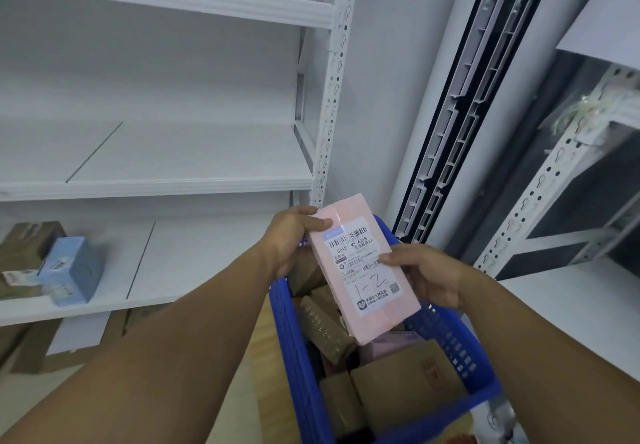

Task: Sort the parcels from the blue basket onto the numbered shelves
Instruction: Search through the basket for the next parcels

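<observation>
A pink parcel (pixel 367 301) with a white shipping label, handwritten "1-2", is held above the blue basket (pixel 294 357). My left hand (pixel 291 235) grips its upper left edge, thumb on top. My right hand (pixel 426 277) holds its right side, thumb pressed on the label. The basket holds several brown cardboard parcels (pixel 398 388). White metal shelves (pixel 194 180) stand to the left and ahead.
On the lower left shelf lie a blue box (pixel 74 270) and a brown carton (pixel 27 246). More cartons (pixel 31 346) sit under that shelf. A tall white air conditioner (pixel 460 114) stands ahead, and a second rack (pixel 568 173) is at the right.
</observation>
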